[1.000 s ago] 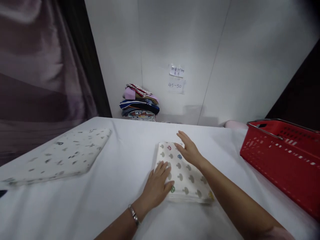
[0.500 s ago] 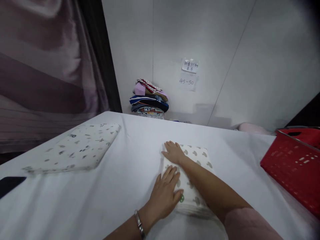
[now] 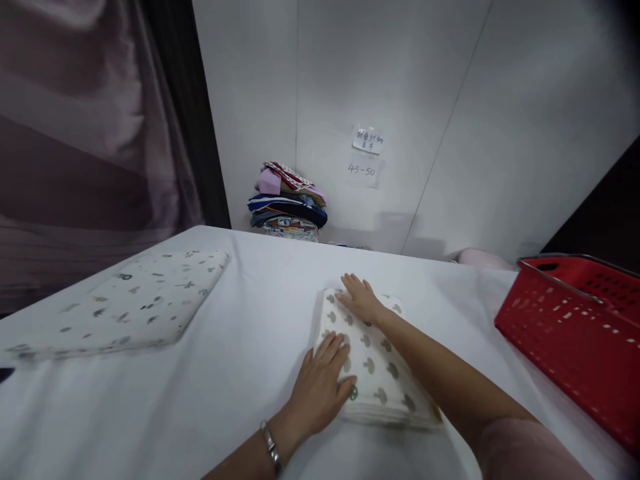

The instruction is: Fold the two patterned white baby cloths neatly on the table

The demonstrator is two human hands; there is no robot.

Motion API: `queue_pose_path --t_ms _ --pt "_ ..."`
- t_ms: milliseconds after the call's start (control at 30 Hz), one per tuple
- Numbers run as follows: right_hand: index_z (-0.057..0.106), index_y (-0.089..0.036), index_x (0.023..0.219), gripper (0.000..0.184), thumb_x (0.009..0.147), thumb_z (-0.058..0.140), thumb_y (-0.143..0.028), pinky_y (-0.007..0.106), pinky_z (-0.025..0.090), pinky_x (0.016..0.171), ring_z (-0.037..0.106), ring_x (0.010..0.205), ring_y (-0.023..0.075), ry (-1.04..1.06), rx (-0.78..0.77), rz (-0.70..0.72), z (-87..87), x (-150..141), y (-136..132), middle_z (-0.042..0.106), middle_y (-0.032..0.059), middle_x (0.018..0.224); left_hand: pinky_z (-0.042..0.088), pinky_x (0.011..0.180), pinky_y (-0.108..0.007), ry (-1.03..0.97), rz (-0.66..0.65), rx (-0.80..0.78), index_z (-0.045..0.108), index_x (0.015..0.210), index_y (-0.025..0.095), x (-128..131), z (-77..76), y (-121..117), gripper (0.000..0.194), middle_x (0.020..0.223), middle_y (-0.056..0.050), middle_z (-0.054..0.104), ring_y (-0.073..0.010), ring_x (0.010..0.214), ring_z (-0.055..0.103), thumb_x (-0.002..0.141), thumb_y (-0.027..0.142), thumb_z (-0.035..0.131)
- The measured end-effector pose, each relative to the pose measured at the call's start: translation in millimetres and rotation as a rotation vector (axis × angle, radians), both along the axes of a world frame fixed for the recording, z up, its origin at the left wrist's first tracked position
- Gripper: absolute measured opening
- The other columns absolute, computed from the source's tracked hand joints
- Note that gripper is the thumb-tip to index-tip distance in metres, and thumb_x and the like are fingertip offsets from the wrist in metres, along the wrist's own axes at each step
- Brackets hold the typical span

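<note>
Cloth point(image 3: 373, 373) apparently under 2 hands point(image 3: 317, 390)

A head-worn camera looks from above the near side of the table point(image 3: 260, 313), forward and down over left hand point(image 3: 320, 390) and right hand point(image 3: 363, 301), both close; it reaches past the far edge and far left corner. The wall point(image 3: 400, 80) stands farther off.

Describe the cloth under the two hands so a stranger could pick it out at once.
On the white-covered table, look left of the red basket. There a folded cloth lies under the left hand and right hand. Its rows of grey mushrooms set it apart from the other printed cloth.
</note>
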State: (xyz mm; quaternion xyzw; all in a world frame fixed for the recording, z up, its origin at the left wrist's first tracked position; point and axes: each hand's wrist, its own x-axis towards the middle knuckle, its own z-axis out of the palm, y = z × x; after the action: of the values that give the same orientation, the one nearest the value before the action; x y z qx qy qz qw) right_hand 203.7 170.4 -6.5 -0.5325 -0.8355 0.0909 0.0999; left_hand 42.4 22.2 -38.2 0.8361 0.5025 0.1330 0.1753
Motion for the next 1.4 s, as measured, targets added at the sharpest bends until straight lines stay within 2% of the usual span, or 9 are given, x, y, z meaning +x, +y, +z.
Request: queue_pose_path --t_ms 167,333,500,700,800,967,1200,1300,1400 --pt "0.024 -0.011 0.141 0.066 0.091 0.021 -0.054 0.044 0.005 0.108 0.01 0.137 0.0234 -0.095 0.022 -0.133 -13.5 35 -5 0.021 0.0115 0.148 0.023 0.106 -0.052 0.001 0.013 -0.027 0.031 0.138 0.026 0 1.7 -1 0.053 0.149 -0.001 0.02 -0.0238 0.138 0.012 0.087 0.04 0.039" --pt "0.028 -0.014 0.139 0.06 0.092 0.021 -0.051 0.044 0.009 0.107 0.021 0.134 0.0241 -0.118 -0.043 -0.138 -33.0 41 -7 0.032 0.0119 0.144 0.023 0.106 -0.051 -0.015 0.008 -0.021 0.031 0.138 0.026 0 4.0 -2 0.053 0.149 -0.002 0.021 -0.0237 0.137 0.014 0.088 0.039 0.039" --pt "0.029 -0.012 0.139 0.061 0.092 0.022 -0.051 0.046 0.011 0.106 0.022 0.133 0.0254 -0.115 -0.054 -0.136 -27.4 41 -5 0.032 0.0122 0.144 0.023 0.106 -0.052 -0.018 0.011 -0.026 0.032 0.137 0.026 0 5.8 -2 0.052 0.149 -0.002 0.021 -0.024 0.137 0.014 0.087 0.038 0.039" --pt "0.024 -0.014 0.142 0.064 0.091 0.022 -0.053 0.046 0.006 0.109 0.01 0.137 0.0229 -0.097 -0.019 0.006 -15.0 3 -11 0.021 0.0095 0.148 0.023 0.106 -0.052 -0.023 0.01 -0.028 0.033 0.137 0.025 1 6.8 -2 0.053 0.149 -0.003 0.021 -0.0247 0.137 0.014 0.086 0.038 0.04" --pt "0.027 -0.013 0.14 0.058 0.093 0.025 -0.046 0.046 0.008 0.108 0.012 0.137 0.0242 -0.096 0.026 0.124 -20.3 -25 -20 0.021 0.0113 0.148 0.022 0.106 -0.051 -0.023 0.022 -0.008 0.036 0.136 0.024 2 5.5 -1 0.053 0.148 -0.004 0.024 -0.0251 0.137 0.016 0.085 0.039 0.042" --pt "0.03 -0.014 0.139 0.053 0.093 0.027 -0.04 0.045 0.01 0.109 0.014 0.137 0.0226 -0.1 0.063 0.137 -29.3 -38 -25 0.021 0.0114 0.148 0.024 0.106 -0.051 -0.014 0.036 0.016 0.038 0.134 0.023 2 4.4 -1 0.052 0.147 -0.005 0.026 -0.0245 0.136 0.017 0.085 0.039 0.041" --pt "0.025 -0.015 0.141 0.058 0.093 0.025 -0.047 0.045 0.011 0.109 0.012 0.137 0.0217 -0.027 -0.034 0.126 -11.7 -17 -22 0.018 0.0113 0.149 0.025 0.105 -0.052 0.007 0.034 0.023 0.036 0.136 0.024 1 1.4 0 0.052 0.148 -0.001 0.024 -0.0239 0.137 0.016 0.086 0.038 0.038" --pt "0.023 -0.014 0.142 0.062 0.093 0.02 -0.051 0.046 0.006 0.109 0.008 0.138 0.022 -0.044 -0.016 0.051 -5.3 8 -22 0.016 0.01 0.15 0.025 0.105 -0.052 0.005 0.028 0.013 0.034 0.137 0.025 1 1.5 0 0.052 0.148 -0.001 0.022 -0.0236 0.137 0.015 0.087 0.037 0.038" --pt "0.023 -0.014 0.142 0.064 0.092 0.022 -0.053 0.046 0.003 0.109 0.008 0.138 0.0225 -0.119 -0.006 -0.061 -11.7 32 -22 0.017 0.009 0.149 0.025 0.105 -0.051 -0.002 0.029 0.003 0.034 0.137 0.025 1 3.1 0 0.052 0.148 -0.002 0.023 -0.024 0.137 0.015 0.087 0.037 0.038"
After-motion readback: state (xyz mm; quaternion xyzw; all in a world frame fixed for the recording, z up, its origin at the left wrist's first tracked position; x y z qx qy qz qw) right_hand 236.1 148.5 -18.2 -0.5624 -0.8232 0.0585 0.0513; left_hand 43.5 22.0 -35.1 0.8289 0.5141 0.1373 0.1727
